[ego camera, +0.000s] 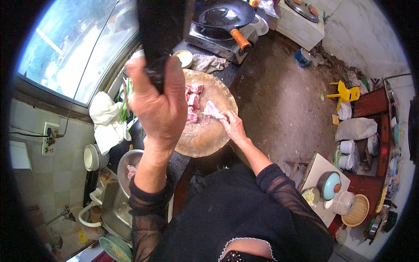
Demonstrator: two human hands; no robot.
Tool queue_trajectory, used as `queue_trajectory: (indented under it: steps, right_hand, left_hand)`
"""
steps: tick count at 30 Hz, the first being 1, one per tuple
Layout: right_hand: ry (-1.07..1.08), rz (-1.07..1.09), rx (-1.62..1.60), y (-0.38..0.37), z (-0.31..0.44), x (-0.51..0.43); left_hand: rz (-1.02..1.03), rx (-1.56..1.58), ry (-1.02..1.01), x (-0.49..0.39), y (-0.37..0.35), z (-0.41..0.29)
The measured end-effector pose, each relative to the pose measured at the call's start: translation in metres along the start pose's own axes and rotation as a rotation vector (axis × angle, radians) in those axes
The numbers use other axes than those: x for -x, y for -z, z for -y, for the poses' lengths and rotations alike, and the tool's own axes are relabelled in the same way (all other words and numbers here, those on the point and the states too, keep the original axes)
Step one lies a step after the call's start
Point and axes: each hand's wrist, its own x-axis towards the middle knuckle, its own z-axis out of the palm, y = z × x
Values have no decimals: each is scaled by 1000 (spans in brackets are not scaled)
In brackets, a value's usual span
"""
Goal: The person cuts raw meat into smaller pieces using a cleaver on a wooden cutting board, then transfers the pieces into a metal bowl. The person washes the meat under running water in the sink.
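Observation:
My left hand [158, 113] is raised close to the camera, blurred, gripping a broad dark cleaver [160, 29] whose far end runs out of the top of the picture. Below it lies a thick round wooden chopping block [203, 142], partly hidden by that hand. The fingertips of my right hand [235, 127] pinch one end of a pale pink strip of raw meat [211, 109] at the block's right side. Several cut chunks of raw meat [193, 101] sit near the block's middle, just left of the strip.
A wok [222, 14] with a wooden handle rests on a gas stove [212, 42] beyond the block. A crumpled cloth [208, 63] and a small bowl [184, 59] lie between. At left are green stalks [126, 104], a metal bowl [122, 167] holding meat, and a sink [114, 206].

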Motion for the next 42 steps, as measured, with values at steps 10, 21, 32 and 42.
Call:
queue_trajectory:
  steps: [10, 21, 32, 42]
  right_hand:
    - [125, 12, 90, -4, -8, 9]
    - [-49, 31, -8, -10, -4, 4]
    - [113, 34, 4, -6, -3, 8]
    - [122, -14, -18, -8, 3, 14]
  left_hand:
    - [814, -476, 720, 161, -46, 132]
    - [395, -354, 488, 116, 0, 88]
    - [810, -460, 593, 158, -16, 82]
    - [72, -225, 57, 44, -15, 17]
